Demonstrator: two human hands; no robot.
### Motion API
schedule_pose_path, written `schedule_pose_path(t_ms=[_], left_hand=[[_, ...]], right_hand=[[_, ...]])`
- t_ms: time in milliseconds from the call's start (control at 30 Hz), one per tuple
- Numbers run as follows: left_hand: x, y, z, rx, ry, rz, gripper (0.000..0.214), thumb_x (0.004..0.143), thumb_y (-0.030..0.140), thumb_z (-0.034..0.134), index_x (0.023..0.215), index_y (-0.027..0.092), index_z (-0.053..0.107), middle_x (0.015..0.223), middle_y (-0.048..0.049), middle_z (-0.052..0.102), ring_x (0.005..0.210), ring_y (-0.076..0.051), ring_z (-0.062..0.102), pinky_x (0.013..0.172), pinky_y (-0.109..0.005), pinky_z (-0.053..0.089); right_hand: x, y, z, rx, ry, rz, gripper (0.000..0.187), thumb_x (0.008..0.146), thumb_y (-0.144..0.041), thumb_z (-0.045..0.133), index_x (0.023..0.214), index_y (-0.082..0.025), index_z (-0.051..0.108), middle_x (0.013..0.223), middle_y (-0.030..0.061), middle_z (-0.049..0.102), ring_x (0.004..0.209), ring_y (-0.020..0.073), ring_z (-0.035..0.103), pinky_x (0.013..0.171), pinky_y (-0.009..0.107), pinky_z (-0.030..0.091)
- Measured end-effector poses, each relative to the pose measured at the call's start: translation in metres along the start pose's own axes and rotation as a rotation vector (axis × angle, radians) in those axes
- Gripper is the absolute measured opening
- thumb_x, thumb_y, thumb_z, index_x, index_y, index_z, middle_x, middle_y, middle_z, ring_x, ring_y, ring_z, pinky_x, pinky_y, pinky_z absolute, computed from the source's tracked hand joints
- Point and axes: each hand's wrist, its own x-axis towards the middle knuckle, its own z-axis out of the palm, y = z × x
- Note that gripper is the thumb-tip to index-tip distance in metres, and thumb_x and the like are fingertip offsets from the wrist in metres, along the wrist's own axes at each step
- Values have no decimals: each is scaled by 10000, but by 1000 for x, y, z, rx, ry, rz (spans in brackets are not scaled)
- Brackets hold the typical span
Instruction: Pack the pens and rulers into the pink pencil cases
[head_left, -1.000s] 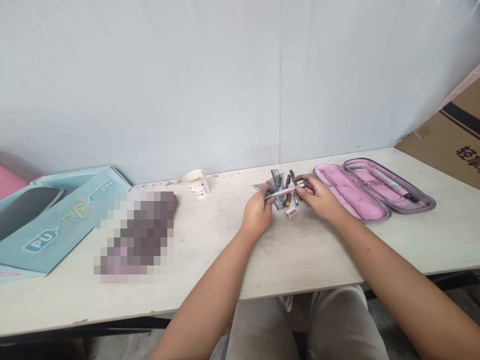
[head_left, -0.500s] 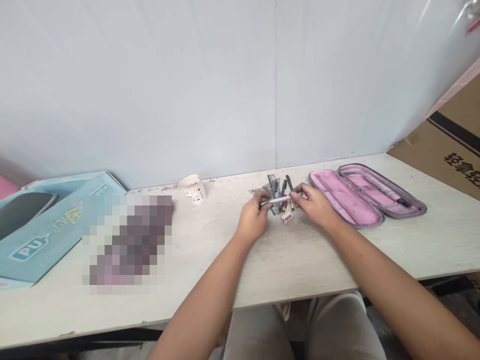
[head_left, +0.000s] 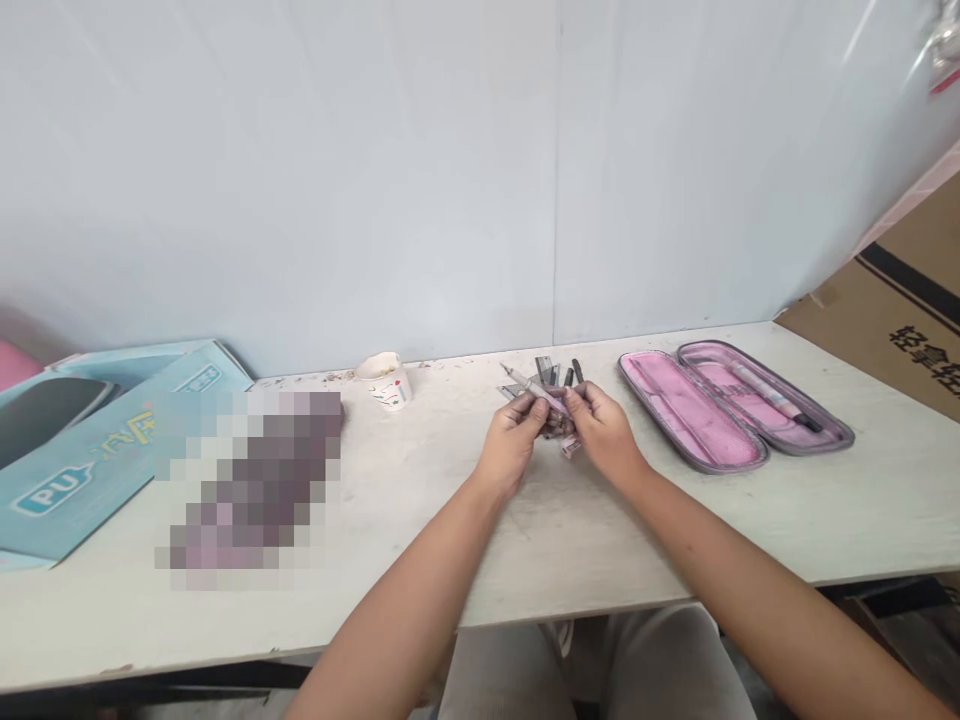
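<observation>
A slim pink pen [head_left: 536, 392] with a pointed metal tip lies slanted across my fingers. My left hand [head_left: 514, 440] grips it near the tip, and my right hand [head_left: 600, 430] closes on its other end. Just behind my hands is a loose pile of dark pens and clear rulers [head_left: 553, 376], partly hidden by my fingers. A small pink eraser or sharpener [head_left: 571, 448] peeks out below my right fingers.
To the right, an open pencil case with pink lining [head_left: 694, 412] holds a marker [head_left: 772, 393]. A paper cup [head_left: 386, 380], a blue box [head_left: 82, 470] and a pixelated object [head_left: 255, 480] stand left on the white table [head_left: 570, 560]. Cardboard [head_left: 915, 320] lies beyond the table's right end.
My hands have come closer together. The pink pen has swung from nearly level to a slant, its tip up and to the left.
</observation>
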Motion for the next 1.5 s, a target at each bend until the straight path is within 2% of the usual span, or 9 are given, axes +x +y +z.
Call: schedule_pose_path(t_ms=[67,167,267,367,533,867,1100,1300,1500], left_hand=[[0,1,1,75,37,28,345,793,467,529,888,143,599,675,7,539,639,-98,503,649,-247,424],[0,4,-3,401,114,74,300,830,439,468,744,160,540,590,41,435,576,-86,443,583,-220,365],[-3,7,-5,811,96,146,242,810,357,502,663,166,508,594,39,419,582,-91,409,560,-219,306],[-6,6,-2,1052,20,221,207,806,340,512,684,174,535,644,19,463,621,-108,430,572,-230,300],[-7,2,0,1176,-44,273,195,827,338,490,725,185,556,678,-2,489,645,-128,459,573,-236,312],[-5,-4,2,1256,-151,295,163,810,348,522,752,205,573,727,-12,537,685,-143,501,572,-237,324],[-7,7,5,1092,-145,226,285,877,393,399,742,185,541,704,-16,520,682,-143,476,610,-251,344],[-15,21,15,391,-439,-125,436,871,514,351,687,157,522,636,-13,498,600,-111,462,605,-248,405],[-8,11,19,193,-232,-203,391,798,521,508,701,145,552,626,-4,515,589,-101,477,665,-275,433]], right_hand=[[1,1,1,-39,22,10,230,810,-449,450,757,-226,465,599,-26,494,570,136,484,524,254,398],[9,9,-8,23,66,37,144,735,-298,516,811,-230,414,698,-27,491,660,136,508,618,271,438],[17,14,-19,252,102,-1,259,688,-247,567,852,-240,367,806,-26,496,745,126,554,725,308,471],[20,10,-26,556,162,-67,272,723,-296,592,864,-252,364,907,-16,501,851,132,596,823,375,476],[20,3,-30,756,222,-106,302,725,-327,643,862,-256,383,896,-17,515,924,166,612,863,434,483],[20,8,-28,612,135,-71,278,763,-402,585,904,-271,384,907,-21,549,910,149,621,810,385,507],[10,1,-30,246,-175,-43,300,804,-461,529,987,-253,414,836,25,645,899,181,620,829,381,475],[7,-11,-35,553,-383,99,300,770,-519,533,874,-245,467,821,42,651,827,211,641,658,340,504],[7,-10,-21,555,-346,74,330,752,-524,557,892,-231,498,823,20,656,583,136,579,487,264,456]])
